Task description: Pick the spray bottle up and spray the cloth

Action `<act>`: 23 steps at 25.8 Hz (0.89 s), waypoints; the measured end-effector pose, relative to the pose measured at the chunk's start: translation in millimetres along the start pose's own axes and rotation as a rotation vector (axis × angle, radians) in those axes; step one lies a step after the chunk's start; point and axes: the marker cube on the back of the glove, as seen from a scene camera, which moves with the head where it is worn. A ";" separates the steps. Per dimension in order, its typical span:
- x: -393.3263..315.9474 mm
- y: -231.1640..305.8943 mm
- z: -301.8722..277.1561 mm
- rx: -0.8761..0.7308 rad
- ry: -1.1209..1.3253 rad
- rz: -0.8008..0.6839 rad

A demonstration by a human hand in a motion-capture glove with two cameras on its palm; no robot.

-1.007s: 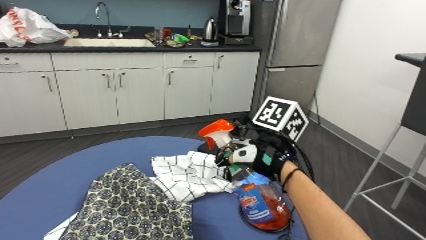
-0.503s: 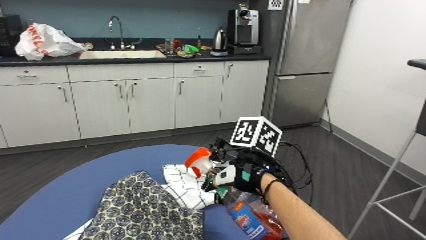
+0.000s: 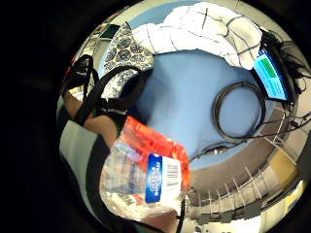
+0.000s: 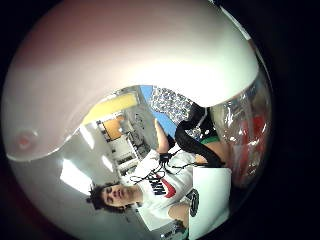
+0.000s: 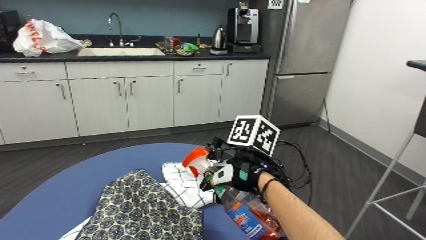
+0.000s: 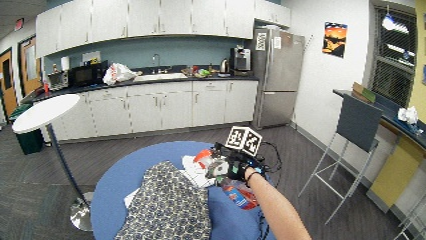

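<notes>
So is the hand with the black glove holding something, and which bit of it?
Yes. The gloved right hand grips the spray bottle by its neck, just below the orange and white trigger head.

Table [image 5: 80, 190]: blue, round top. Spray bottle [image 5: 249, 217]: clear body w/ red-orange liquid, blue-and-white label, orange-red and white nozzle. Glove on right hand [image 5: 236, 177]: black, w/ white and green bits on the back. Cloth nearest the bottle [image 5: 183, 185]: white w/ thin dark grid lines. 2nd cloth [image 5: 143, 212]: beige w/ dark navy medallion print. Cabinets [image 5: 126, 97]: off-white, dark countertop. Wall behind [image 5: 166, 15]: teal-blue. Fridge [image 5: 309, 55]: steel grey. Floor [image 5: 346, 170]: dark grey wood-look planks.
</notes>
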 end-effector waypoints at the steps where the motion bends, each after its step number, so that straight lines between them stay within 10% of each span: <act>1: -0.5 0.3 0.1 0.000 0.002 0.001; 9: -17.2 10.0 0.8 0.044 -0.032 -0.103; 23: -191.9 67.9 50.0 0.377 -0.373 -0.705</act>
